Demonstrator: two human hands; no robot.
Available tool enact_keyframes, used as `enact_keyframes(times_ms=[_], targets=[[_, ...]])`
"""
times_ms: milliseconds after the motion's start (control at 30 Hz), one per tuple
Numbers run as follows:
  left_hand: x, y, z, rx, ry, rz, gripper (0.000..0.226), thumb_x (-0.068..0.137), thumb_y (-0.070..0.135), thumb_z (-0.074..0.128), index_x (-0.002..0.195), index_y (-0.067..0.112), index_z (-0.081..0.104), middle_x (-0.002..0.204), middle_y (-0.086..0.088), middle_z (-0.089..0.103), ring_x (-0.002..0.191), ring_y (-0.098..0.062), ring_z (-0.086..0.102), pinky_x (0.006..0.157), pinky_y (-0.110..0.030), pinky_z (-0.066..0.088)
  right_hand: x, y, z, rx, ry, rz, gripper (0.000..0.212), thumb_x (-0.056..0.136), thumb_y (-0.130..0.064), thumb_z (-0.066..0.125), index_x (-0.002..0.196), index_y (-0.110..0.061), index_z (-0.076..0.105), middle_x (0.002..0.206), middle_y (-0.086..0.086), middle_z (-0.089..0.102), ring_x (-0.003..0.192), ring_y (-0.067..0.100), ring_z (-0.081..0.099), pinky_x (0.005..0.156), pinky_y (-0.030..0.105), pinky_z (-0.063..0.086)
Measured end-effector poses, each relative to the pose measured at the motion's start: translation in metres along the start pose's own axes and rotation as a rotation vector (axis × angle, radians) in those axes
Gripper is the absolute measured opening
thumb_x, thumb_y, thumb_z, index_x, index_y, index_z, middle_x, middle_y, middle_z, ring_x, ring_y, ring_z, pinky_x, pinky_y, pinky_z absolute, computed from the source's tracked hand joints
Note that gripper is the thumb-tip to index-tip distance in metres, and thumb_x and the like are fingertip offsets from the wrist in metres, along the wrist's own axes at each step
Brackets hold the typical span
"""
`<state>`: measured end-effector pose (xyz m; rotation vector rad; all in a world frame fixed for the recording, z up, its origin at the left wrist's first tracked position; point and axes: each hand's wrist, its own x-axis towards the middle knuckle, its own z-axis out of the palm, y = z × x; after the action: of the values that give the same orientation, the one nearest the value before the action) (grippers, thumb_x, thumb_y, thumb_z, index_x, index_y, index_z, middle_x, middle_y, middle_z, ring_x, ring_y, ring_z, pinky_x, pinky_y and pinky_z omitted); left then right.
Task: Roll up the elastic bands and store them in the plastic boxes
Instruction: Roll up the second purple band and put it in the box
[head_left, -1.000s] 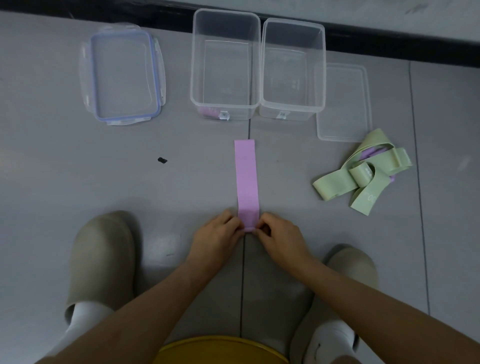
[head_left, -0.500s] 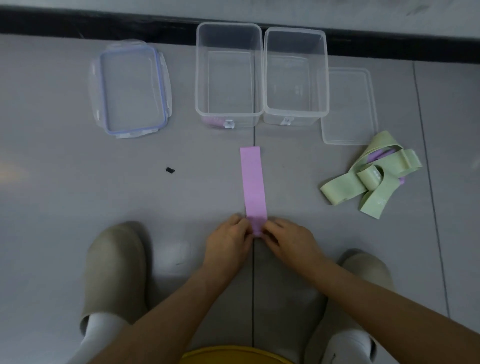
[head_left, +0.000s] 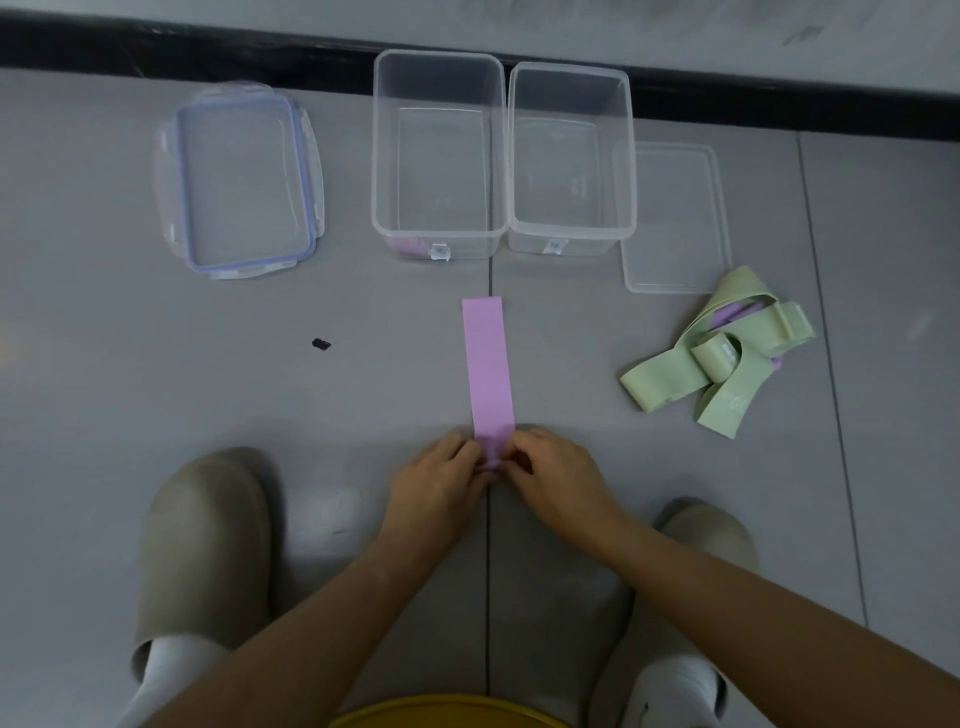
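Little has moved since a second ago: both hands stay at the near end of the purple band (head_left: 488, 364) and its far end lies where it lay, short of the boxes. That band lies flat and straight on the floor (head_left: 156, 389), running away from the person along a dark floor seam. The left hand (head_left: 436, 483) and right hand (head_left: 556, 483) meet at its near end, fingers curled, fingertips pinching the edge from either side. The end looks turned over a little between them, but the fingers hide how far it is rolled. Beyond the band stand two clear boxes side by side and touching, both open: the left box (head_left: 441, 231) shows a purple shape (head_left: 408, 245) through its front wall, too blurred to tell what it is, and the right box (head_left: 571, 234) stands just right of it. A blue-rimmed lid (head_left: 244, 182) lies well to the left of the boxes; a clear lid (head_left: 675, 218) lies against the right box. Near that lid, right of the purple band and apart from it, green bands (head_left: 717, 358) lie in a loose tangle with a bit of purple showing under them. A black speck (head_left: 321, 344) sits on the floor left of the band. Two beige shoes (head_left: 208, 545) flank the arms.
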<state>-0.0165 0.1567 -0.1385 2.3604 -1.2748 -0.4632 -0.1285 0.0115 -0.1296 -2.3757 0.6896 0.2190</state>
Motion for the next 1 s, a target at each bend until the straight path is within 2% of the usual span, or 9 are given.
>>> enact_keyframes(times_ms=[100, 233, 333, 500, 600, 733, 800, 1000], targets=[[0.004, 0.0, -0.002, 0.038, -0.007, 0.038, 0.028, 0.093, 0.049, 0.049, 0.091, 0.024, 0.062, 0.09, 0.005, 0.058, 0.078, -0.019, 0.06, 0.055, -0.033, 0.047, -0.002, 0.0, 0.001, 0.077, 0.026, 0.028, 0.012, 0.092, -0.042, 0.062, 0.091, -0.03, 0.06, 0.094, -0.01, 0.062, 0.082, 0.013, 0.059, 0.07, 0.034, 0.049], [0.009, 0.004, -0.006, -0.016, -0.011, -0.051, 0.018, 0.085, 0.041, 0.067, 0.086, 0.024, 0.062, 0.088, 0.003, 0.061, 0.074, -0.022, 0.063, 0.055, -0.031, 0.046, -0.006, -0.003, 0.002, 0.067, 0.051, -0.023, 0.008, 0.095, -0.037, 0.059, 0.093, -0.03, 0.055, 0.093, -0.01, 0.059, 0.079, 0.012, 0.056, 0.067, 0.034, 0.048], [0.007, 0.006, -0.006, -0.095, -0.017, -0.119, 0.018, 0.085, 0.041, 0.067, 0.085, 0.024, 0.059, 0.089, 0.005, 0.061, 0.076, -0.02, 0.061, 0.056, -0.031, 0.045, -0.007, 0.0, 0.002, 0.005, 0.065, -0.074, 0.007, 0.095, -0.033, 0.059, 0.097, -0.027, 0.06, 0.096, -0.006, 0.063, 0.084, 0.015, 0.06, 0.069, 0.036, 0.051], [0.013, 0.004, -0.004, -0.142, 0.007, -0.172, 0.017, 0.085, 0.042, 0.067, 0.082, 0.026, 0.062, 0.087, 0.007, 0.06, 0.076, -0.016, 0.06, 0.059, -0.03, 0.046, -0.006, 0.004, 0.0, -0.144, 0.031, -0.124, 0.014, 0.092, -0.038, 0.06, 0.102, -0.027, 0.058, 0.1, -0.005, 0.061, 0.086, 0.017, 0.061, 0.065, 0.036, 0.053], [0.016, 0.004, -0.005, -0.14, 0.02, -0.157, 0.019, 0.084, 0.043, 0.069, 0.081, 0.025, 0.062, 0.088, 0.005, 0.058, 0.072, -0.016, 0.058, 0.056, -0.031, 0.047, 0.0, 0.002, -0.003, -0.151, 0.07, -0.097, 0.012, 0.093, -0.038, 0.06, 0.094, -0.026, 0.059, 0.093, -0.004, 0.06, 0.08, 0.018, 0.059, 0.059, 0.033, 0.047], [0.017, 0.006, -0.004, -0.106, 0.037, -0.102, 0.014, 0.085, 0.036, 0.066, 0.082, 0.024, 0.06, 0.088, 0.003, 0.059, 0.072, -0.022, 0.061, 0.054, -0.033, 0.047, 0.002, -0.002, -0.004, -0.004, 0.034, -0.059, 0.01, 0.091, -0.032, 0.062, 0.095, -0.028, 0.054, 0.097, -0.006, 0.059, 0.083, 0.017, 0.059, 0.065, 0.033, 0.048], [0.018, 0.007, -0.003, -0.102, 0.049, -0.081, 0.015, 0.085, 0.038, 0.062, 0.082, 0.023, 0.063, 0.087, 0.002, 0.061, 0.072, -0.023, 0.062, 0.054, -0.033, 0.049, 0.003, -0.001, -0.004, 0.006, 0.034, -0.048, 0.01, 0.091, -0.033, 0.062, 0.094, -0.029, 0.053, 0.095, -0.008, 0.058, 0.082, 0.016, 0.058, 0.065, 0.036, 0.048], [0.015, -0.001, 0.0, 0.01, 0.075, 0.031, 0.025, 0.091, 0.045, 0.057, 0.088, 0.021, 0.065, 0.088, 0.002, 0.06, 0.075, -0.022, 0.061, 0.053, -0.036, 0.05, 0.011, 0.0, -0.007, 0.03, 0.022, 0.016, 0.012, 0.09, -0.039, 0.064, 0.088, -0.028, 0.058, 0.09, -0.008, 0.06, 0.082, 0.016, 0.058, 0.066, 0.031, 0.044]])
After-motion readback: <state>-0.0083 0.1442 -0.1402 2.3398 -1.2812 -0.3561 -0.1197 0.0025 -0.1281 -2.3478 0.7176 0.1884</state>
